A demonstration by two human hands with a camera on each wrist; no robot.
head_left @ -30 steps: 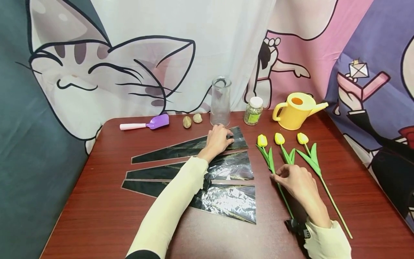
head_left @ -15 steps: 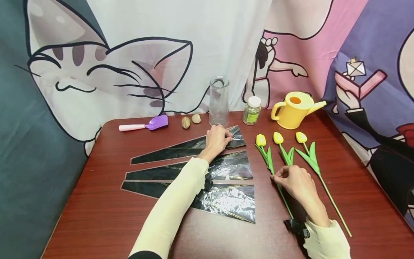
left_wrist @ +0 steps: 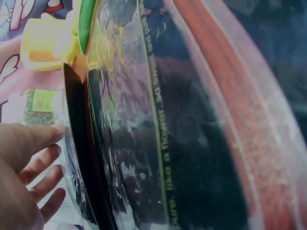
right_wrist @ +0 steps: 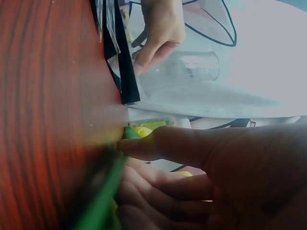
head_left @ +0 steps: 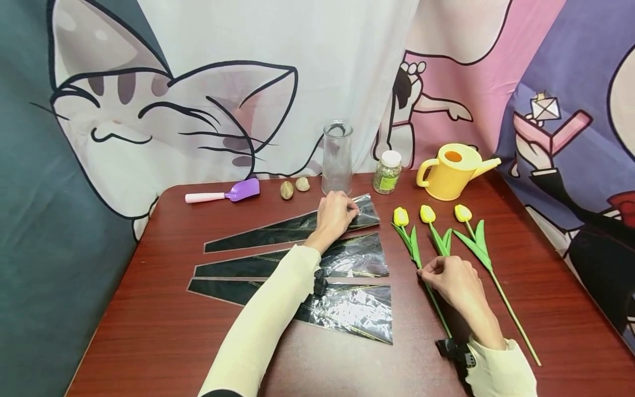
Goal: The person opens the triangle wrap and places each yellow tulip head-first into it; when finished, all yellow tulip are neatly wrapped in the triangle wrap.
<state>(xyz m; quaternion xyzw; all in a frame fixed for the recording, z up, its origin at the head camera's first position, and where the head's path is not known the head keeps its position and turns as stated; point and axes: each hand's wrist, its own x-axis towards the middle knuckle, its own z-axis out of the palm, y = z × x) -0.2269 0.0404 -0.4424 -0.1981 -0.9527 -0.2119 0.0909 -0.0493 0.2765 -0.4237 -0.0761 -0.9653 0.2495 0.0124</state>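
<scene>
Three flat, tapered black flower sleeves lie fanned out on the table. My left hand (head_left: pixel 334 216) pinches the wide end of the farthest flower sleeve (head_left: pixel 263 234). In the left wrist view, the thumb (left_wrist: pixel 48 134) meets the edge of that sleeve's film (left_wrist: pixel 120 143), and a dark gap shows at its mouth. My right hand (head_left: pixel 457 284) pinches the green stem of the leftmost yellow tulip (head_left: pixel 401 216), which lies on the table. In the right wrist view the stem (right_wrist: pixel 103 196) is blurred under the thumb. Two more tulips, a middle one (head_left: pixel 428 214) and a right one (head_left: pixel 463 213), lie beside it.
Along the back edge stand a clear ribbed vase (head_left: pixel 337 160), a jar of green granules (head_left: pixel 387 173) and a yellow watering can (head_left: pixel 450 173). A purple scoop (head_left: pixel 243 189) and two stones (head_left: pixel 286 190) lie farther left. The other two sleeves (head_left: pixel 347 314) are nearer me.
Both hands keep almost the same places. The left fingers shift slightly at the sleeve's wide end; the head view tilts a little.
</scene>
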